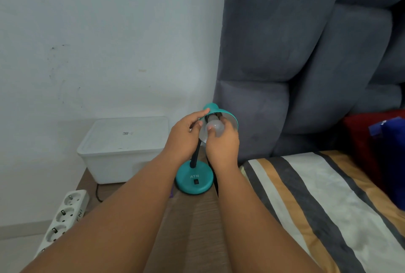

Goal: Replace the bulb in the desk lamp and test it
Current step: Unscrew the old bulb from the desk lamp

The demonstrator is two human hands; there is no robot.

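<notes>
Indoors, wooden bedside table [197,218], pale wall [87,42], left hand [183,135] gripping lamp shade [230,117], right hand [222,143] pinching bulb [215,127]

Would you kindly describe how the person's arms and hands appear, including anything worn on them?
Both forearms are bare as far as the frame shows, with no sleeves visible. The left hand and right hand wear no gloves; no rings, watch or bracelets can be seen.

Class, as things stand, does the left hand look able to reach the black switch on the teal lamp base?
Probably yes: the black switch lies uncovered below the left hand, which would first have to release the teal shade.
</notes>
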